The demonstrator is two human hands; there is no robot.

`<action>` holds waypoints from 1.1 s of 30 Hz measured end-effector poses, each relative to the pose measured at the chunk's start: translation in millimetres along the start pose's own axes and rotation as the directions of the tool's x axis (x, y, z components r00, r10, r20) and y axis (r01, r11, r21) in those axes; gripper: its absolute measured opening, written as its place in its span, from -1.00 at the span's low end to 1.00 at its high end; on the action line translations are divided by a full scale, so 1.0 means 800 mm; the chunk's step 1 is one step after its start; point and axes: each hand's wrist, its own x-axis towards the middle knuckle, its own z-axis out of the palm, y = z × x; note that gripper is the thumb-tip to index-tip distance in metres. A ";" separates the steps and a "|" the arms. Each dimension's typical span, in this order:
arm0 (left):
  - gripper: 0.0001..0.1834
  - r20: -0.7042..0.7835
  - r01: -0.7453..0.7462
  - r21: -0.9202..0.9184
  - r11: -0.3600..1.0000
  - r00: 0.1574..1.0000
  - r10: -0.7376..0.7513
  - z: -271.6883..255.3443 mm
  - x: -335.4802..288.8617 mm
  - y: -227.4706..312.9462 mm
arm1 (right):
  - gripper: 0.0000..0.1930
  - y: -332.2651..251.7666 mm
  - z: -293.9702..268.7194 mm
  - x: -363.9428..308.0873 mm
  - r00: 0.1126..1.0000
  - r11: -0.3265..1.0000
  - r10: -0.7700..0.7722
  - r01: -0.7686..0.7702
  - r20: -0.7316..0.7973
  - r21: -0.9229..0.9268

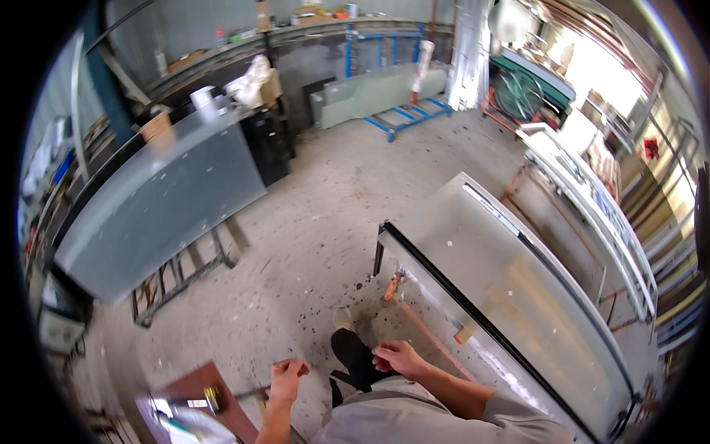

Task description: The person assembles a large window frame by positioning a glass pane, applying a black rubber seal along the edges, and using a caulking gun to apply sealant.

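Note:
Low in front of my body, my left hand is raised with its fingers curled together. Across from it, my right hand is also closed, its fingers bent in toward the left. Whether either hand holds anything small is hidden. Both stay apart from the things around them. Nearest on my right is a framed glass panel with a black edge bar, lying on a support. By my left forearm is a brown board bearing a yellowish roll.
A large grey glass sheet leans on a dark metal rack at the left. Glass sheets stand by a blue rack at the back. White frames lie at the far right. An orange clamp-like tool is beside the panel.

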 end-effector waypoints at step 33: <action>-0.76 0.638 -0.971 -0.236 0.036 -0.183 -0.748 0.625 0.921 0.238 | -0.69 -0.244 0.008 0.534 0.199 -0.166 0.835 0.980 -0.513 0.111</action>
